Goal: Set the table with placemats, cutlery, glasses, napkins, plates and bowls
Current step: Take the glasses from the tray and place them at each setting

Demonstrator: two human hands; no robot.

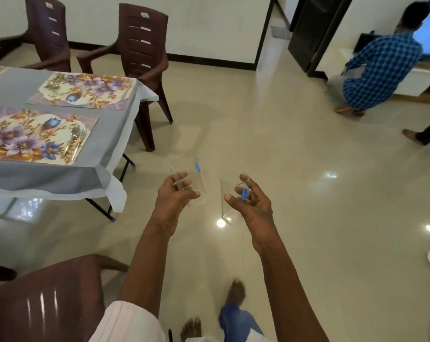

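My left hand (174, 196) grips a clear glass (196, 178) with a small blue sticker, held over the floor. My right hand (251, 203) grips a second clear glass (227, 208), also with a blue sticker. Both are to the right of the table (110, 134), which has a grey cloth. Two floral placemats lie on it: a near one (34, 137) with a spoon and fork (76, 139) on its right side, and a far one (83, 91).
Brown plastic chairs stand behind the table (140, 50) and at my near left (48, 299). A person in a blue checked shirt (379, 70) crouches at the far right; another person's foot (413, 135) shows at the right edge. The floor is glossy tile.
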